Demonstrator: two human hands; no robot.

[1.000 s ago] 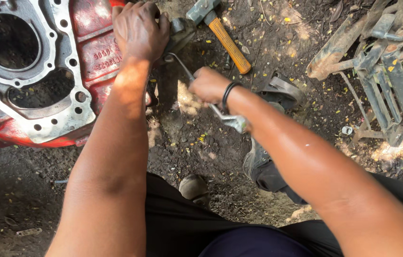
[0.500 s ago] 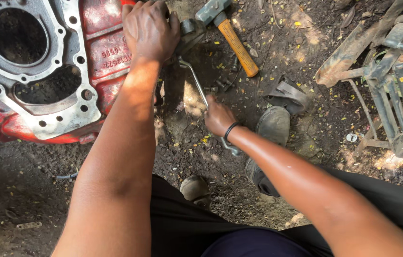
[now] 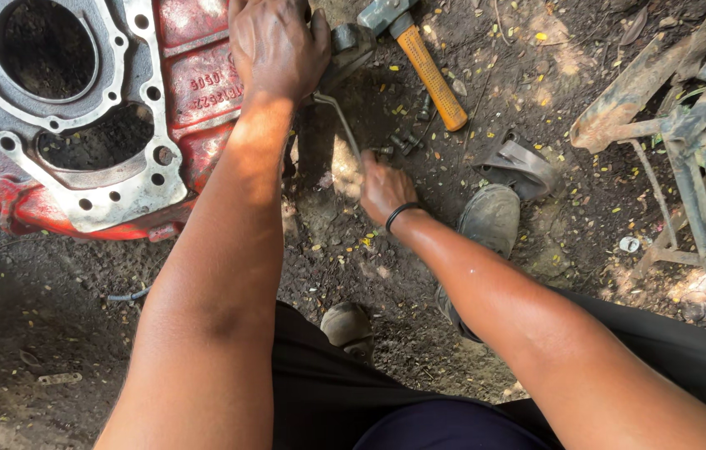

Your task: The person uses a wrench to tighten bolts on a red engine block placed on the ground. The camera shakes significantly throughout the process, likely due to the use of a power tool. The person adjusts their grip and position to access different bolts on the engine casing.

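The left hand [image 3: 276,46] lies with fingers spread on the red engine housing [image 3: 194,75], beside its raised lettering. The right hand [image 3: 384,187] grips a bent metal wrench [image 3: 339,117] on the dirt, near the orange-handled hammer [image 3: 428,62].

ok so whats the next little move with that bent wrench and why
Probably swing the handle back for another stroke. The right hand grips the lower end of the bent metal wrench, whose upper end runs under the left hand, which presses on the red engine housing to steady it.
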